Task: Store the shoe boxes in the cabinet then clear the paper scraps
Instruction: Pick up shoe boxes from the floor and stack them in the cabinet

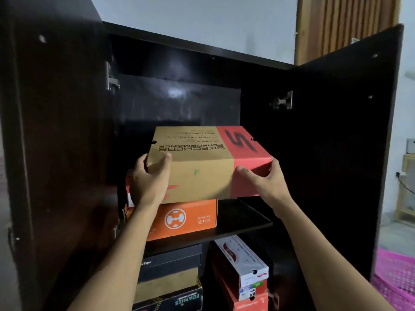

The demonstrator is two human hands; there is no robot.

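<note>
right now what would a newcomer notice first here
The tan and red shoe box at the centre, gripped at its near corners by the left hand and right hand, over an orange box on the upper shelf. Around it stands the dark cabinet with both doors swung open, more shoe boxes stacked below the shelf.

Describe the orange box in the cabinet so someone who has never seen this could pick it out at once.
In the dark wooden cabinet with both doors open, find the upper shelf. The orange cardboard shoe box sits at its left, just below the tan and red cardboard shoe box being held. Only it shows a round white logo on an orange front.
</note>
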